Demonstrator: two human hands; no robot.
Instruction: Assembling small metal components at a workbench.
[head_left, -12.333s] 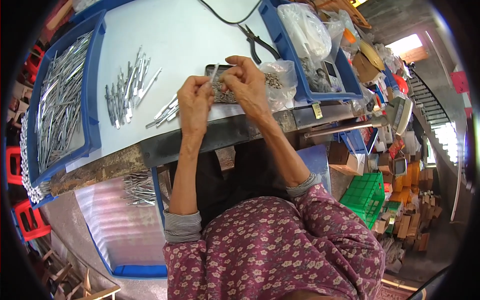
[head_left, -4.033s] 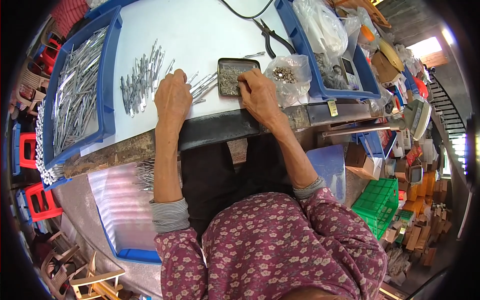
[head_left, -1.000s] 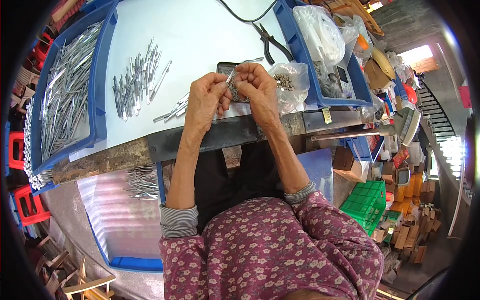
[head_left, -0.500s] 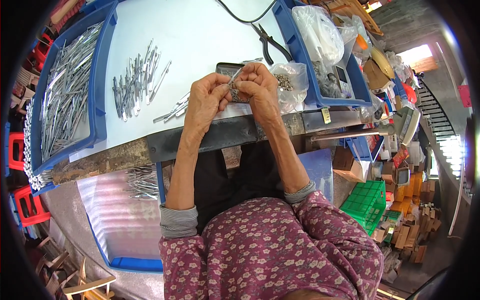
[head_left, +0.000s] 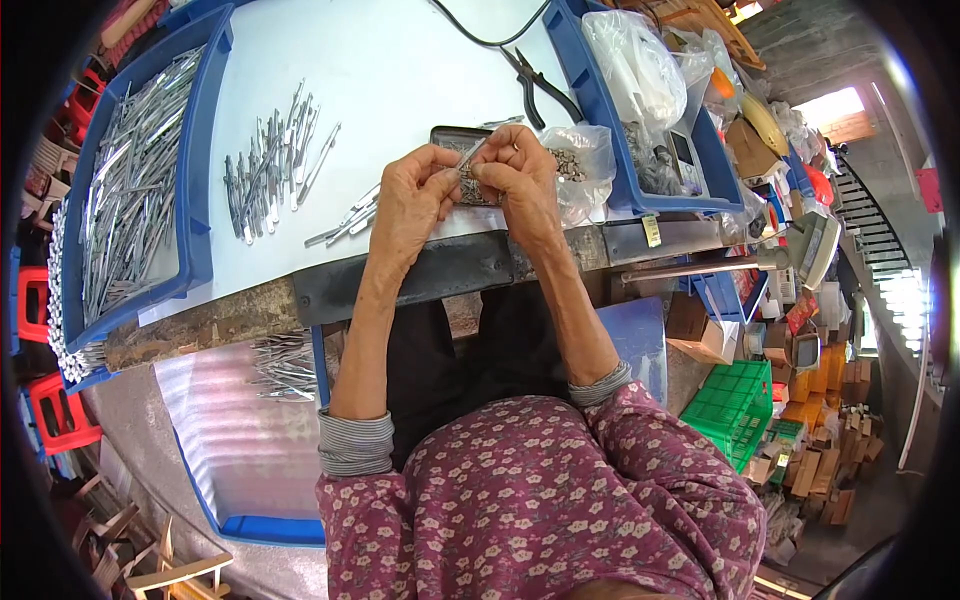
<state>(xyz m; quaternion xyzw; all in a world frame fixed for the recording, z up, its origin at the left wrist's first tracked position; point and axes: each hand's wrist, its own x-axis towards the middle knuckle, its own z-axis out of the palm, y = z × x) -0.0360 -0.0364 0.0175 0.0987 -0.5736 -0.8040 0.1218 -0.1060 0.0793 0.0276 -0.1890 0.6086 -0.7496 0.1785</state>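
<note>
Close up, a purple floral top (head_left: 540, 500) with striped cuffs (head_left: 356, 442) fills the lower part of the view, and both forearms reach forward over the dark front edge of the tabletop (head_left: 380, 70). The left hand (head_left: 412, 205) pinches a slim metal strip (head_left: 470, 153) between thumb and forefinger, its other fingers curled; the right hand (head_left: 525, 190) meets it fingertip to fingertip, pinching the same strip, which slants upward to the right between them. Whether a smaller part is caught there too is too small to tell. Just behind the hands and partly hidden by them sits a dark-rimmed tin (head_left: 450, 134); beside the right hand lies an open clear bag (head_left: 592, 198) of small metal pieces (head_left: 568, 165). Left of the left hand are a few loose strips (head_left: 350, 220) and, farther left, a spread bundle (head_left: 270, 170). Beyond, black-handled pliers (head_left: 535, 88) lie spread near the right blue tray (head_left: 615, 150), which holds plastic bags (head_left: 635, 70). A left blue tray (head_left: 197, 190) is heaped with metal strips (head_left: 130, 190).
</note>
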